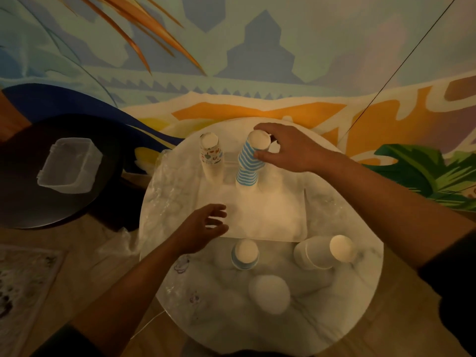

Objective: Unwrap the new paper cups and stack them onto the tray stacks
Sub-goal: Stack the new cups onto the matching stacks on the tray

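A clear tray [270,222] lies on the round marble table [347,305]. At the tray's far side stands a tall stack of blue-striped cups [247,168], upside down, with my right hand [288,148] gripping its top. Left of it stands a stack of patterned cups [211,161]. A white cup [274,147] peeks out behind my right hand. My left hand [203,228] hovers open over the tray's near left corner. In front of the tray stand a blue cup [244,256], a white cup stack [322,251] and another white cup [269,293].
Crumpled clear plastic wrap [170,181] lies on the table's left edge, and more wrap [116,243] on the floor. A clear plastic container [68,164] sits on a dark round table [31,202] at left. A painted wall rises behind the marble table.
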A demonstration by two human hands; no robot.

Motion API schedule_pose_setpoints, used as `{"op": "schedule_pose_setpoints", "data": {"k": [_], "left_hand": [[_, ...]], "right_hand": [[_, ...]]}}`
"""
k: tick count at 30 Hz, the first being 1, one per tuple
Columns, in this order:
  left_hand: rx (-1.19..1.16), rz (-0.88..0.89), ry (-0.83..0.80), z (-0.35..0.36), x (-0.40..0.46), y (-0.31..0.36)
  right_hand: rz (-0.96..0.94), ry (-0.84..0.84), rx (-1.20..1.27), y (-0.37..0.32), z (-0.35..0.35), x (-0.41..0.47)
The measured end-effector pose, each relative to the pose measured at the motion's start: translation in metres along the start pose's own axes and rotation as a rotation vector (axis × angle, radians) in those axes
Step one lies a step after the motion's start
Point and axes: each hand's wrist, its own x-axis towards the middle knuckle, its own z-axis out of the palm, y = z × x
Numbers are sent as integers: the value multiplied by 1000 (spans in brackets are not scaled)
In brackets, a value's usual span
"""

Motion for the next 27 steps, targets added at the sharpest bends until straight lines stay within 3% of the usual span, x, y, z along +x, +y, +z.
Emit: {"op": "schedule_pose_setpoints", "data": {"k": [8,13,22,27], "left_hand": [[236,207,-219,27,-37,-10],[286,367,-145,47,-39,0],[212,408,-87,33,-37,27],[135,452,-52,2,-35,72]], "right_hand": [[158,-150,-137,36,59,32],[227,-281,-231,48,88,26],[121,-255,-368,18,57,3],[98,-322,-380,-8,41,-50]]}}
